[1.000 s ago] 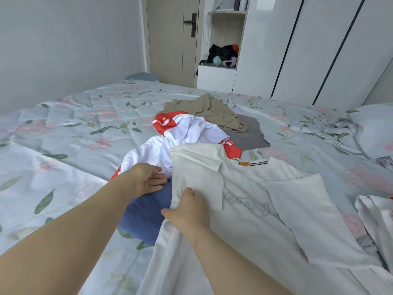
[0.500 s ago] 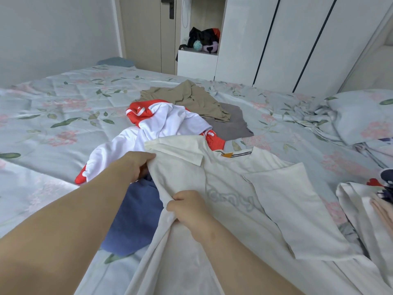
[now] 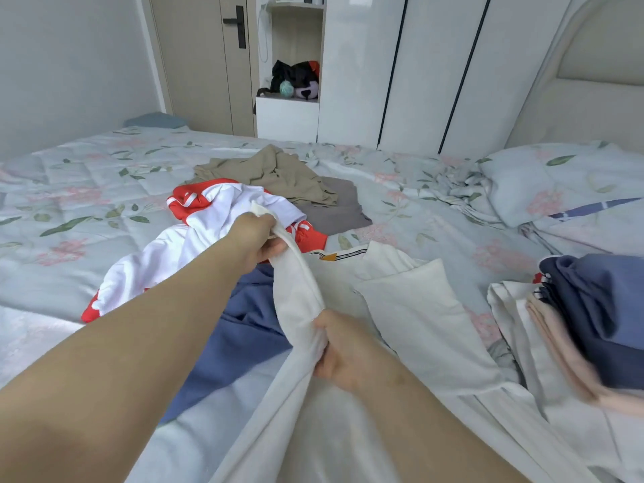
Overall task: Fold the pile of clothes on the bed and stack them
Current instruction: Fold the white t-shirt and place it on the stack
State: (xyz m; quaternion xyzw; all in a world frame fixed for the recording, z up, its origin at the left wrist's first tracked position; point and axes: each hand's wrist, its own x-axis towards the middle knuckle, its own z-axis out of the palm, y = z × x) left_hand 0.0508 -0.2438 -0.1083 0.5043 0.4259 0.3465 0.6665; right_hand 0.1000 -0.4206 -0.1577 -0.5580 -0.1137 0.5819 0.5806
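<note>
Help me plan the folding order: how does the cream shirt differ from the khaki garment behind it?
The cream shirt is off-white; the khaki garment is tan. The cream shirt is gripped by the left hand and right hand, one edge lifted; the khaki garment lies crumpled and untouched farther back. Both lie on the bed.

One view only, from the camera on my head: wide-angle, looking forward and down over the bed (image 3: 87, 203). My forearms stretch up from the bottom edge, so my left hand (image 3: 254, 238) and right hand (image 3: 343, 353) sit close under the lens, the white shirt (image 3: 411, 325) nearest. Far off, the view faces the wardrobe (image 3: 359, 64) and the door (image 3: 205, 64).
</note>
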